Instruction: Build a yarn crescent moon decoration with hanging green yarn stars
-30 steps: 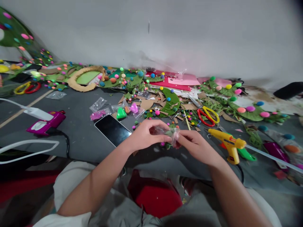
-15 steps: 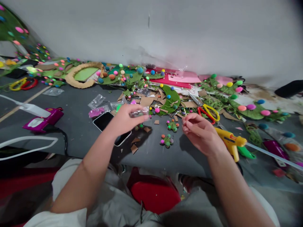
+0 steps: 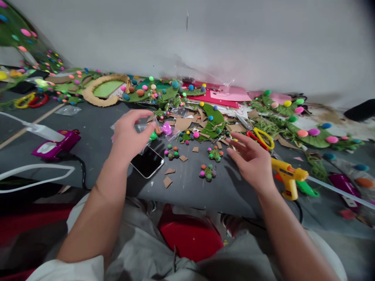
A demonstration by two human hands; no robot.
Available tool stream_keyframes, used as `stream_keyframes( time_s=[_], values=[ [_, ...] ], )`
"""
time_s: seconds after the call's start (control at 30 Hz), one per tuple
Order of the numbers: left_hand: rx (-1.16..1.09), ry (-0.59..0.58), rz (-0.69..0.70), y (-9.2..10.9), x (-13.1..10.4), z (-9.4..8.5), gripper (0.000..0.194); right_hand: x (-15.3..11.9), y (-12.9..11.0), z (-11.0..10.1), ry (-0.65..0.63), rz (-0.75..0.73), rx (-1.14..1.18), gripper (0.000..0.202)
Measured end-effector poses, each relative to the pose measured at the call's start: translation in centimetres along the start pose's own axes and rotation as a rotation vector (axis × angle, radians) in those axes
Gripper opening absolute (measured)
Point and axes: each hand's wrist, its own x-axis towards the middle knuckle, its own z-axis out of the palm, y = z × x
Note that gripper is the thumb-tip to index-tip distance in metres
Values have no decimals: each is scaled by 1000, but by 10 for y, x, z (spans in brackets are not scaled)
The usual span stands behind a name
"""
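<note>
My left hand (image 3: 129, 134) hovers over small clear plastic bags, its thumb and fingers spread with nothing seen between them. Beside its thumb lie a bag with a bright green thing (image 3: 153, 136) and one with a purple-pink thing (image 3: 166, 128). Below it is a phone (image 3: 148, 162) with a dark screen. My right hand (image 3: 253, 164) is held open above the table, fingers apart. Near it sit two small green pieces dotted with coloured pom-poms, an upper cluster (image 3: 215, 153) and a lower cluster (image 3: 208, 172). A third cluster (image 3: 172, 152) lies right of the phone.
A yellow glue gun (image 3: 288, 173) and scissors (image 3: 259, 136) lie on the right. A green crescent with pom-poms (image 3: 215, 121) is among cardboard scraps. On the left are a purple power socket (image 3: 57, 145), a beige ring (image 3: 88, 95) and white cable. A wall closes off the back.
My left hand has moved left and let go of a clear plastic bag, uncovering the third pom-pom cluster and the bags. My right hand's fingers have opened out.
</note>
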Motion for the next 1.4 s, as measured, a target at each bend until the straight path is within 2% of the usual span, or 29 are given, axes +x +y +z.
stream_keyframes(
  time_s=[0.07,0.13,0.23,0.3,0.4,0.43,0.53,0.57,0.67,0.8,1.1,1.17,1.4],
  values=[
    [-61,-121,4,5,-2,1,29,0,3,-3,25,3,-114,32],
    [-67,-314,4,8,-4,0,28,1,6,-8,10,-19,-284,24],
    [60,-594,7,10,-7,-3,44,4,7,-17,-205,-214,-462,19],
    [154,-694,35,11,-10,-2,59,4,7,-22,-335,-312,-486,16],
    [235,-761,75,13,-13,5,69,1,6,-23,-375,-351,-526,20],
    [245,-771,81,13,-13,8,69,0,6,-22,-390,-350,-547,17],
    [246,-781,99,14,-13,16,63,-4,9,-19,-448,-314,-604,49],
    [238,-782,104,13,-14,19,60,-5,11,-18,-453,-294,-617,54],
    [206,-779,109,10,-14,22,56,-7,19,-14,-402,-274,-667,55],
    [150,-788,105,10,-15,21,57,-5,30,-9,-377,-320,-791,68],
    [30,-837,146,35,-21,16,54,-5,31,-2,-389,-262,-882,60],
    [-5,-805,146,36,-20,11,53,-6,29,-5,-391,-254,-892,62],
    [-208,-554,108,28,-10,-2,50,-8,21,-17,-392,-263,-862,61]
  ],
)
